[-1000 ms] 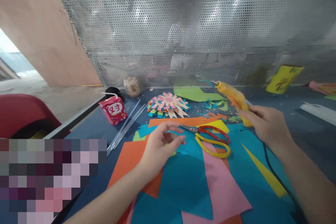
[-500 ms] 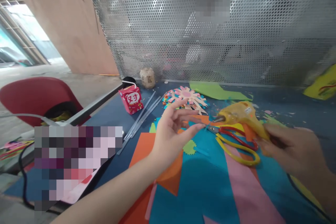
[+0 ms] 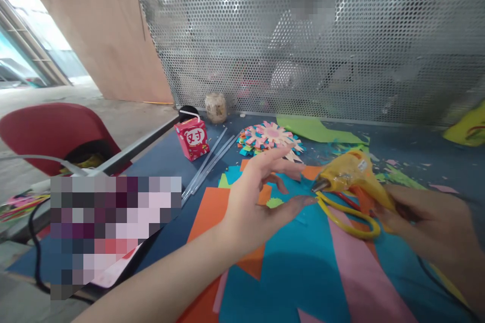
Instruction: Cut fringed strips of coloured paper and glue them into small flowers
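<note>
A yellow glue gun (image 3: pixel 350 169) is gripped by my right hand (image 3: pixel 424 217), its metal nozzle pointing left and down. Under the gun lie scissors with yellow and red handles (image 3: pixel 350 224); their blades are mostly hidden. My left hand (image 3: pixel 257 197) hovers left of the nozzle, fingers spread and thumb apart from them. The thumb tip is close to the nozzle and the yellow handle; whether it touches either I cannot tell. Beneath it lie a small green scalloped paper piece (image 3: pixel 274 203) and a large blue sheet (image 3: pixel 299 262).
Orange sheets (image 3: pixel 212 207) and a pink strip (image 3: pixel 364 267) lie around the blue sheet. Fringed paper flowers (image 3: pixel 271 133), clear glue sticks (image 3: pixel 210 164), a red drink carton (image 3: pixel 192 139) and a jar (image 3: pixel 215 107) stand farther back. A perforated metal panel (image 3: pixel 235 35) bounds the table.
The glue gun and my right hand have shifted slightly down and right in view, covering the scissor blades. My left thumb has moved down and right toward the yellow handle.
</note>
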A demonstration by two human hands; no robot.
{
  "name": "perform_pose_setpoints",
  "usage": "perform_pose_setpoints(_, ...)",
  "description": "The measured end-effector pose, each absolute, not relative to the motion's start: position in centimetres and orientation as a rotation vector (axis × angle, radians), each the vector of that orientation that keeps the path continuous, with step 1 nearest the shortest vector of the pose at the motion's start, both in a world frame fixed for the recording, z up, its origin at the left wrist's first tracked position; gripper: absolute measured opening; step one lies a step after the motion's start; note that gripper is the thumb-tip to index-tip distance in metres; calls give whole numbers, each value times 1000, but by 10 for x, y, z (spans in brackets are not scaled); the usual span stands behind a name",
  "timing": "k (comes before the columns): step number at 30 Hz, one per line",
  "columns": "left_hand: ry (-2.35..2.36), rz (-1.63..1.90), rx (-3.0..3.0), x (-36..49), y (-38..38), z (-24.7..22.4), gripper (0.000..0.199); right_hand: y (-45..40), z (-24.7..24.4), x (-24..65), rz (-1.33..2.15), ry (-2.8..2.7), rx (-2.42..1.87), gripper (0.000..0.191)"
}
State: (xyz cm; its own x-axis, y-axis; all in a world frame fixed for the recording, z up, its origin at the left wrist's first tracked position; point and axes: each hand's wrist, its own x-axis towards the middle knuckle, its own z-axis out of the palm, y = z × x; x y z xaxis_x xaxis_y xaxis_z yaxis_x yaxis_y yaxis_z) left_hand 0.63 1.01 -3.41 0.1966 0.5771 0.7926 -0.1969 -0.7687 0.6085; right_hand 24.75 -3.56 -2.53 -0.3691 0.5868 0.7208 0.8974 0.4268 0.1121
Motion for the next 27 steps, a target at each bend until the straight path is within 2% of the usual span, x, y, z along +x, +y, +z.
perform_pose_setpoints(10,394,1597,1749,6,8,-29,49,-36,-24,250,-685,-2084,-1247,40)
perform_pose_setpoints(23,483,1043,1050,9,15,-21,55,-37,-19,245,-665,-2095,-1223,37)
perform_pose_setpoints(27,523,1080,1090,9,15,-21,42,-39,-19,246,-542,-2076,-1258,37)
